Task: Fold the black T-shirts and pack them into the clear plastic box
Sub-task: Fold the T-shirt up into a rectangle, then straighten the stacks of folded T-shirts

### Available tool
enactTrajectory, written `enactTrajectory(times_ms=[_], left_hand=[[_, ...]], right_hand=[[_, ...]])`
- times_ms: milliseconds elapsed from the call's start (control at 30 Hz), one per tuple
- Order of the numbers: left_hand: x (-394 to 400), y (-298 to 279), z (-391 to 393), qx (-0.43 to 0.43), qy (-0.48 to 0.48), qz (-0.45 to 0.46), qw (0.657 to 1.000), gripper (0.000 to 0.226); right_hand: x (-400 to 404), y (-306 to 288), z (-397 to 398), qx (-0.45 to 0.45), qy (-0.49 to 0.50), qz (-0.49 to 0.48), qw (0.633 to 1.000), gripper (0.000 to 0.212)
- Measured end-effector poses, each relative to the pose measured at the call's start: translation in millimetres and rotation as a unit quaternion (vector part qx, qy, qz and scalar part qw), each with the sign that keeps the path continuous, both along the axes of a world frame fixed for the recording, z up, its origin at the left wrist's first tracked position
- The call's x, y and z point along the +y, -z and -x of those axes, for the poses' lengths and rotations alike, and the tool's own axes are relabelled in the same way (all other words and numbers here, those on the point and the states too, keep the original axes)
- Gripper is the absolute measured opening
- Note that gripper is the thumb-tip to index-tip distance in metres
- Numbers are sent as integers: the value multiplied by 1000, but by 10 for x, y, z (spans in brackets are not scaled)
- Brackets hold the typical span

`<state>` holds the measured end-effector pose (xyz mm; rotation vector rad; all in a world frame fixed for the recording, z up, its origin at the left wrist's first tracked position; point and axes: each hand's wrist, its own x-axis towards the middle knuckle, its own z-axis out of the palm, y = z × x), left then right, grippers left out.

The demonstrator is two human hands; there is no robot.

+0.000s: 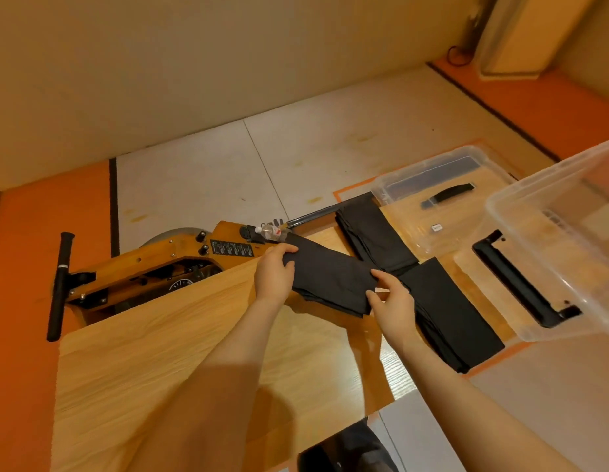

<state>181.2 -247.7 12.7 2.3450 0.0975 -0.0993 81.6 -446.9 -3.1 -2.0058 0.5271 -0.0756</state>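
A folded black T-shirt [330,274] lies near the far edge of the wooden table [160,352]. My left hand [274,275] grips its left end, thumb underneath and fingers over the top. My right hand [393,301] pinches its right end. Two more folded black T-shirts lie to the right: one [371,233] at the far edge, one [446,315] nearer me. The clear plastic box [562,240] stands at the right with a black handle; I see no shirt inside it.
The box's clear lid [432,199] with a black handle lies flat behind the shirts. Beyond the table's far edge a wooden exercise machine [153,264] stands on the floor, with a small plastic bottle [270,230] on it. Dark cloth shows at the table's near edge.
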Motion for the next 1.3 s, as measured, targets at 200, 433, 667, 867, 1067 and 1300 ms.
enactTrajectory(times_ms=[200, 433, 667, 867, 1067, 1300], left_hand=[[-697, -233, -693, -27, 57, 3, 998, 32], [-1211, -110, -1300, 8, 135, -25, 990, 38], [-1449, 116, -1514, 42, 205, -44, 977, 42], [-1491, 284, -1570, 63, 238, -60, 967, 41], [-1495, 393, -1651, 62, 250, -61, 964, 40], [-1540, 457, -1684, 54, 249, -51, 966, 39]], right_hand=[[-289, -198, -331, -15, 123, -48, 991, 45], [-468, -37, -583, 4, 208, -75, 975, 45], [-472, 163, -631, 37, 261, -94, 960, 45], [-371, 264, -571, 55, 294, -108, 948, 45], [-323, 324, -575, 61, 307, -106, 944, 47], [-332, 366, -585, 56, 307, -86, 946, 47]])
